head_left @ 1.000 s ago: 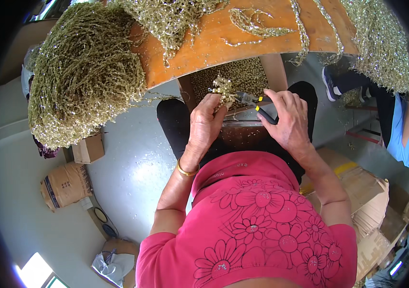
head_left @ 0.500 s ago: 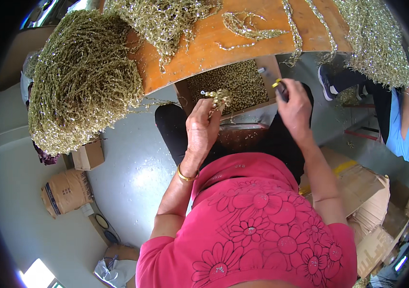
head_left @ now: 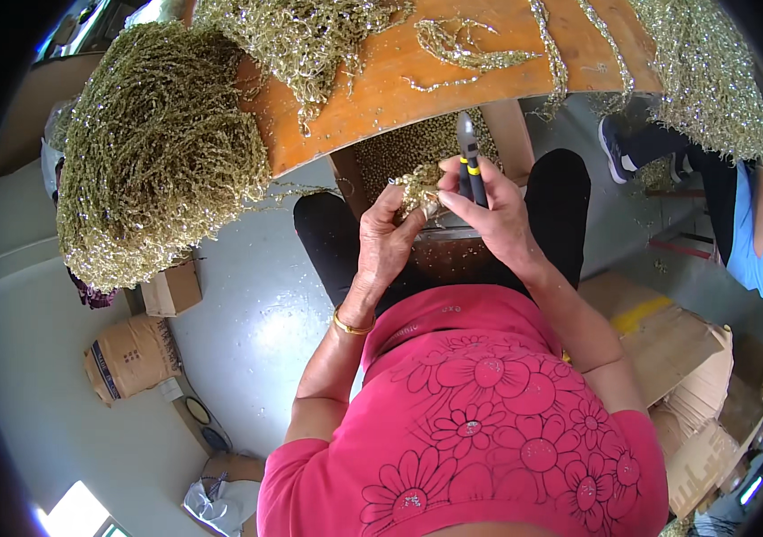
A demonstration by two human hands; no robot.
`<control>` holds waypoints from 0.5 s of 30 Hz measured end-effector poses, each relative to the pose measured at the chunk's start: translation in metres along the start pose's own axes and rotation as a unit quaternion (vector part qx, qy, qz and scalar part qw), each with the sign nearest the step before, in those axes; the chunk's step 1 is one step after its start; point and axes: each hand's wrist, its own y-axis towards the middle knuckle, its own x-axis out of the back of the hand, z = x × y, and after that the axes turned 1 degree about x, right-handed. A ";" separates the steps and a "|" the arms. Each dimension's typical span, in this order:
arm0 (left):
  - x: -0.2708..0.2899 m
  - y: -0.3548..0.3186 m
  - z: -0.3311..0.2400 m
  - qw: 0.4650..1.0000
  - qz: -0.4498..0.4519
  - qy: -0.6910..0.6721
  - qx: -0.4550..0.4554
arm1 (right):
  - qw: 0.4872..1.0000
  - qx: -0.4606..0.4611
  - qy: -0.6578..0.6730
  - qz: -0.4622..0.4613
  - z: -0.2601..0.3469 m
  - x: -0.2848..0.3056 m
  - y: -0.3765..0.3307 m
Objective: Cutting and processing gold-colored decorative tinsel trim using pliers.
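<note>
Grey workshop floor spreads under your lap, where your left hand (head_left: 390, 242) closes around a small tuft of gold beaded chain (head_left: 417, 183), keeping it steady beside your right hand (head_left: 489, 210). That hand grips black pliers with yellow bands (head_left: 469, 166), long axis upright and tip pointing away from you. Beyond them, the orange table (head_left: 417, 89) carries heaped chain (head_left: 162, 152).
</note>
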 end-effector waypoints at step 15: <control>0.004 0.001 -0.011 0.969 0.034 -0.223 0.101 | 0.982 -0.002 -0.188 0.016 0.001 0.014 -0.015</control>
